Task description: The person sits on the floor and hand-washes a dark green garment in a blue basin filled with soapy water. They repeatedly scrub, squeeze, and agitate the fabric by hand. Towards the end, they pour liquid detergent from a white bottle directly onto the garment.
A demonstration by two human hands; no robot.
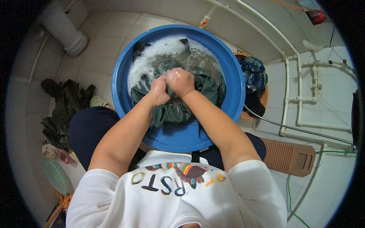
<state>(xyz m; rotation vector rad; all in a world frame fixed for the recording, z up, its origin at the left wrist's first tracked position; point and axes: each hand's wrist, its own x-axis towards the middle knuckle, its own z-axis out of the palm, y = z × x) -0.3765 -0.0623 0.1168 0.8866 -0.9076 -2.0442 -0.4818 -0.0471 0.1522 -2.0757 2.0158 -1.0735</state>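
A dark green wet garment [171, 114] lies bunched in a large blue basin [178, 141], partly under foamy water [167, 48]. My left hand [159, 92] is closed on a fold of the garment near the middle of the basin. Right beside it, my right hand [180, 81] is closed in a fist over the same cloth, with suds on its knuckles. The two hands almost touch. The cloth inside the fingers is mostly hidden, and the garment's exact kind cannot be made out.
An orange basin [265, 99] holding blue patterned clothing [253, 74] stands to the right. A brown washboard [288, 156] lies on the tiled floor, near a grey hose [304, 129] and white pipes [286, 95]. Dark clothes [70, 110] lie in a heap at the left.
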